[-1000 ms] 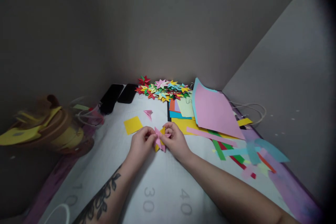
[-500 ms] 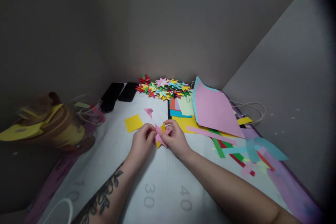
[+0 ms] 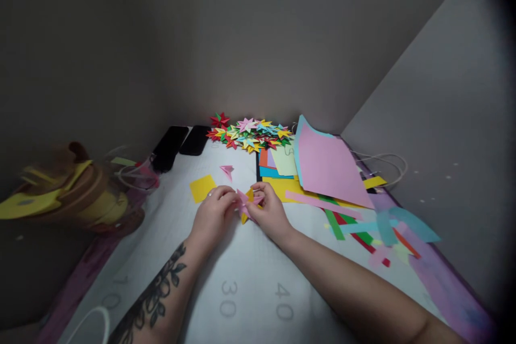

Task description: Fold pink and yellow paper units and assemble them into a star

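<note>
One white mat (image 3: pixel 242 258) printed with grey numbers spreads beneath everything, its near edge cut off by the bottom of my view and its middle covered by my forearms. One large pink paper sheet (image 3: pixel 334 166) lies on the right, over a light blue sheet of which only an edge shows. To the left stands one brown, rounded container (image 3: pixel 94 185) with yellow pieces on it, too blurred to make out well. At the far edge sits one heap of multicoloured folded-paper stars (image 3: pixel 250 137), overlapping so much that I can't count them. My two hands come next: with my right hand (image 3: pixel 272 212) I pinch one pink-and-yellow folded-paper star (image 3: pixel 244 207) between thumb and fingers, and with my left hand (image 3: pixel 213 212) I grip its left side, the thumb mostly hidden. That star is between my hands, above the mat, some points covered by my fingers. Two black, flat phones (image 3: pixel 169 148) lie beyond my left hand. Nearer are one yellow paper square (image 3: pixel 201 187), partly behind that hand, and, smallest, one pink folded-paper piece (image 3: pixel 226 171).
</note>
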Action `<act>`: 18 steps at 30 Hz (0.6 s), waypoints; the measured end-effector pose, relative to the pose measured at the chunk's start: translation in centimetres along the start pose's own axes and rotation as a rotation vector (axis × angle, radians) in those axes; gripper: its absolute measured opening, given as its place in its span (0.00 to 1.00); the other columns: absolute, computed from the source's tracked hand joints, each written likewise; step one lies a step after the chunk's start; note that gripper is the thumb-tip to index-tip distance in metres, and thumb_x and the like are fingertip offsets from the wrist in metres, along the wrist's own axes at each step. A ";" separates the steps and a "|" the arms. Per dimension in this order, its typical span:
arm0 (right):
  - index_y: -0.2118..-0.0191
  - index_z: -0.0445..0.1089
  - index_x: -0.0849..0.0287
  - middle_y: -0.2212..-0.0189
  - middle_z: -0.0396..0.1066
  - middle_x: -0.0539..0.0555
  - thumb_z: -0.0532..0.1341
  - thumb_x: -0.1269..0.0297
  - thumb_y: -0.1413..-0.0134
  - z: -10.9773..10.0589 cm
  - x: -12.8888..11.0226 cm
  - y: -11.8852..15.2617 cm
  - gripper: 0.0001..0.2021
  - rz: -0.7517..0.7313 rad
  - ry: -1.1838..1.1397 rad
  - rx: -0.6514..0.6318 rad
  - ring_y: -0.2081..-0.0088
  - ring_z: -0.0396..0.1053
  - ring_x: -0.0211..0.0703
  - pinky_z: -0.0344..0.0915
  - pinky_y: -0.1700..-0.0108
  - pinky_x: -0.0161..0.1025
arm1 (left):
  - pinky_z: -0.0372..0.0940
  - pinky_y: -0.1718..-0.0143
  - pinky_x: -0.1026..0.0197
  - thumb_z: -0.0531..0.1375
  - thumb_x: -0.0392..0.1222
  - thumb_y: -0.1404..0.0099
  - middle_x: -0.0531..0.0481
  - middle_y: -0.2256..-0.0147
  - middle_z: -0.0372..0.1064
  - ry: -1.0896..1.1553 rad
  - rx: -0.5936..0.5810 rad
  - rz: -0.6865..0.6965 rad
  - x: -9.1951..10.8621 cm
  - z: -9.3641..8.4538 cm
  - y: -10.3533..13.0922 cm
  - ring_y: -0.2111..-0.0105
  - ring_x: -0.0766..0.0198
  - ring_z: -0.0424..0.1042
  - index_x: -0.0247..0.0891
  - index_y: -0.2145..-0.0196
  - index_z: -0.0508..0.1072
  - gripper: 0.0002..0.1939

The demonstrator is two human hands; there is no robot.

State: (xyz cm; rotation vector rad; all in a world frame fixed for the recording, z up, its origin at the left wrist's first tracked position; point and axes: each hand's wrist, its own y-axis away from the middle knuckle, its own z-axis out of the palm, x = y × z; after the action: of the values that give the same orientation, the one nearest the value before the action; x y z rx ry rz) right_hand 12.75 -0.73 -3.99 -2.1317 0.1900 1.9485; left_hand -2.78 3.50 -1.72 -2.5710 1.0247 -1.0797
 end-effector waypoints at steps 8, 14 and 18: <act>0.58 0.60 0.55 0.75 0.60 0.43 0.60 0.73 0.57 0.2 0.4 -0.1 0.17 0.011 -0.043 -0.003 0.75 0.61 0.33 0.60 0.71 0.31 | 0.60 0.55 0.56 0.54 0.33 0.39 0.46 0.57 0.65 0.057 -0.063 0.011 0.1 -0.6 -0.3 0.57 0.59 0.64 0.39 0.70 0.69 0.05; 0.58 0.60 0.55 0.75 0.60 0.44 0.60 0.73 0.58 0.3 0.5 -0.1 0.18 0.020 -0.061 -0.024 0.76 0.60 0.33 0.59 0.75 0.30 | 0.61 0.66 0.62 0.52 0.35 0.38 0.52 0.69 0.65 0.220 -0.039 -0.157 -0.2 -0.1 -0.3 0.69 0.64 0.65 0.39 0.69 0.64 0.03; 0.58 0.59 0.55 0.76 0.60 0.43 0.60 0.72 0.58 0.3 0.5 -0.1 0.18 0.049 -0.090 -0.021 0.79 0.59 0.31 0.57 0.78 0.29 | 0.61 0.66 0.62 0.53 0.34 0.38 0.51 0.69 0.67 0.206 0.012 -0.141 -0.5 -0.1 -0.2 0.68 0.64 0.66 0.39 0.69 0.66 0.04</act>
State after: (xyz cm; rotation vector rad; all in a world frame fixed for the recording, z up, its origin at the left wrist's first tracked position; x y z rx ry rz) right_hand 12.51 -0.47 -4.50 -2.0653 0.2076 2.0783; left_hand -3.02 3.99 -1.84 -2.5971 0.8847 -1.4069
